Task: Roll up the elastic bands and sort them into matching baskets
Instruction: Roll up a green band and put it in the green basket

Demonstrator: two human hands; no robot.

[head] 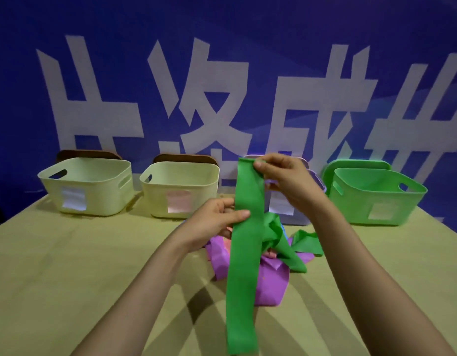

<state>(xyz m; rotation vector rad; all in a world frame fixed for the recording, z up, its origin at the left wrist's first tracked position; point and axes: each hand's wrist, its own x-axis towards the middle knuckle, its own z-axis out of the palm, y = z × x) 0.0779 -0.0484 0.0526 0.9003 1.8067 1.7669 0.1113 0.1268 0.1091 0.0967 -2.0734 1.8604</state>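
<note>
A long green elastic band [244,273] hangs upright in front of me, its lower end reaching the frame's bottom edge. My right hand [286,179] pinches its top end, raised in front of the lilac basket [295,214]. My left hand [217,219] pinches the band lower down, thumb across its front. Beneath lies a heap of bands on the table: purple bands [271,281], more green band [305,242], a bit of pink and blue. Four baskets stand in a row at the back: two cream ones [98,194] [196,191], the lilac one, and a green basket [392,201].
The wooden table [68,265] stretches to both sides of the heap. Each basket bears a paper label on its front. A blue banner with large white characters [209,98] rises right behind the baskets. Brown lids lean behind the cream baskets.
</note>
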